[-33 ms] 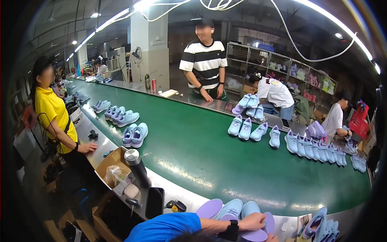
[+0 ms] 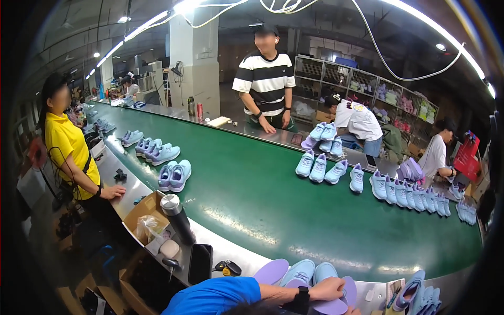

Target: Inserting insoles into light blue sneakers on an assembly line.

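Nothing clearly displaced since the earlier frame, bar a slight shift of the whole view

Directions read from the left hand.

Risks, by judgement:
- Flat, oval lilac insoles [image 2: 350, 289], beneath the left hand [image 2: 326, 289] and at three o'clock: could bend or slip if pinched unevenly.
- Pale-blue fabric lace-up shoes [image 2: 298, 272], a pair just beside, ten to twelve o'clock: a stray knuckle could nudge them farther over the smooth green belt [image 2: 315, 220].
- Loose lilac oval insole [image 2: 269, 273], between nine and ten o'clock: could be swept aside by the forearm.
- Black rectangular phone [image 2: 200, 264], nine o'clock, near the blue sleeve [image 2: 218, 294]: could be knocked by the elbow.

Pose:
- Left arm: forearm running toward three o'clock, black wristband [image 2: 300, 299], back of hand up, fingers bent over the insoles; firmness of hold cannot be told.
- Right hand [image 2: 353, 311]: between four and five o'clock, near the left, mostly cut off; grip cannot be told.
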{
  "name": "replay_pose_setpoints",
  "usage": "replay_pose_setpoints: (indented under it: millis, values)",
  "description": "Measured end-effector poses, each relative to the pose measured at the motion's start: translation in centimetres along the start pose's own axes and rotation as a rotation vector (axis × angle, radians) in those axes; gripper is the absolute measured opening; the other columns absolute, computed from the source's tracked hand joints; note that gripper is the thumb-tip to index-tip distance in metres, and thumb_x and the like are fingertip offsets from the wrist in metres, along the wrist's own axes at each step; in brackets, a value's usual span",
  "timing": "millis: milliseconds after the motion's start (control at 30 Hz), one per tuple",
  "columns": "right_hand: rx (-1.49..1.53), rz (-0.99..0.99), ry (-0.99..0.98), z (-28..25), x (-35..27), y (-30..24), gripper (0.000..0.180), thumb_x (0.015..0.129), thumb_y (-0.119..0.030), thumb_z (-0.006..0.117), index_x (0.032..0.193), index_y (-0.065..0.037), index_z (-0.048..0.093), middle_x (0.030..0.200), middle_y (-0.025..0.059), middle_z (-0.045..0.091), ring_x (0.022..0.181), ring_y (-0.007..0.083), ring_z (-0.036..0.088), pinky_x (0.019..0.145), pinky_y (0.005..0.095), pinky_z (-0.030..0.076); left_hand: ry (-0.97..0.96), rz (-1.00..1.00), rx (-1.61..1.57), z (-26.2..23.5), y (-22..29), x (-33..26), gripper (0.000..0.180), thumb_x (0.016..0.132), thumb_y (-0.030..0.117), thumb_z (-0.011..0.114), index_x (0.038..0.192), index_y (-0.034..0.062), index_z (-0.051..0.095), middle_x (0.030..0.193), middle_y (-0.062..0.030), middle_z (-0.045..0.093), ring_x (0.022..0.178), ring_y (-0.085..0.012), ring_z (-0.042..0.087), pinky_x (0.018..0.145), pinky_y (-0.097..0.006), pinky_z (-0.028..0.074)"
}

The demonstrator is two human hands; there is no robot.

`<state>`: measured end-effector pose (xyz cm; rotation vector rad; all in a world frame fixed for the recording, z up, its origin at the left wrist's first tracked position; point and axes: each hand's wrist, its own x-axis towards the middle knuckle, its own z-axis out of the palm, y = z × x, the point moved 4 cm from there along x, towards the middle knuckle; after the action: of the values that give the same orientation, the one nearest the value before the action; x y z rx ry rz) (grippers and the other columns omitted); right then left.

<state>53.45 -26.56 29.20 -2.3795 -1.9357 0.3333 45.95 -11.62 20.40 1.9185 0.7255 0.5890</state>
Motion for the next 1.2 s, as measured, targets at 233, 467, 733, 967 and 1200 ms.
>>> replay_pose_setpoints:
  millis: [233,467,733,967,1200]
  values:
    - [0.077,-0.327,0.088,2.5,3.1,2.6,0.035,0.08,-0.015,0.062,0.111,0.001,0.058,0.105,0.0256,0.059,0.096,0.0455,0.057,0.081,0.0519,0.045,-0.005,-0.063,0.017,-1.3,1.9,-0.3,0.014,0.073,0.012,0.061,0.074,0.0003,0.053,0.071,-0.0209,0.06,0.073,-0.0401,0.061,0.064,-0.047,0.045]
    - [0.008,-0.636,0.011,17.8,20.1,10.0,0.032,0.086,-0.029,0.061,0.109,-0.007,0.065,0.083,0.0191,0.064,0.077,0.038,0.063,0.071,0.046,0.051,0.124,-0.019,0.035,1.3,0.7,1.4,0.016,0.061,0.012,0.066,0.071,0.0004,0.06,0.068,-0.0201,0.061,0.07,-0.0395,0.062,0.059,-0.046,0.046]
    - [0.093,-0.873,0.03,19.0,23.3,5.3,0.03,0.085,-0.027,0.062,0.108,-0.008,0.065,0.084,0.0178,0.064,0.077,0.0372,0.063,0.07,0.0453,0.051,0.151,-0.075,0.145,0.2,1.0,0.4,0.029,0.065,0.03,0.075,0.079,0.0053,0.069,0.074,-0.0162,0.067,0.072,-0.0326,0.066,0.065,-0.045,0.05]
    - [0.109,-0.971,-0.018,18.2,22.4,6.0,0.028,0.085,-0.026,0.062,0.106,-0.009,0.066,0.085,0.0167,0.064,0.077,0.0365,0.063,0.069,0.0448,0.051,0.26,0.012,0.177,2.3,-1.5,3.1,0.01,0.057,0.009,0.062,0.06,-0.0005,0.059,0.061,-0.0205,0.06,0.063,-0.0401,0.062,0.052,-0.048,0.045]
    - [0.146,-1.039,-0.043,16.7,22.3,4.3,0.026,0.084,-0.024,0.063,0.105,-0.009,0.066,0.086,0.0156,0.063,0.077,0.0358,0.063,0.068,0.0442,0.05,0.227,0.113,0.189,3.1,-2.5,4.9,0.024,0.059,0.021,0.074,0.059,0.0003,0.063,0.059,-0.0199,0.06,0.059,-0.0368,0.063,0.051,-0.046,0.046]
